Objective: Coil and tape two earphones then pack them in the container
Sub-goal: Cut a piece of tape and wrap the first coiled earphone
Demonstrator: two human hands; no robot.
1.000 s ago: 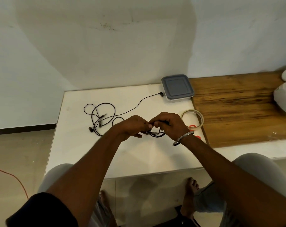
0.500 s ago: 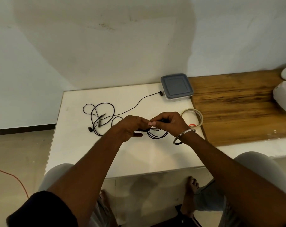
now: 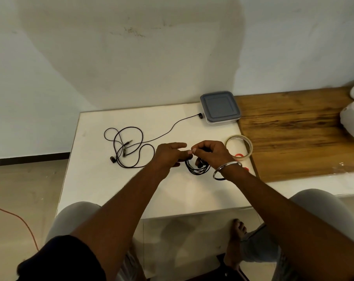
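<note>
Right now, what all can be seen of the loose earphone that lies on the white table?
The loose earphone is a thin black cable lying in untidy loops on the white table, left of the left hand. Its metal plug and one earbud lie in the tangle; a long strand runs to the other earbud beside the grey-lidded container. No hand grips it; both hold the coiled earphone.

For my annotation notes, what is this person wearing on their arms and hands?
Both forearms are bare. A plain silver bangle circles the right wrist; a black sleeve covers the left upper arm. Neither the left hand nor right hand is gloved.
</note>
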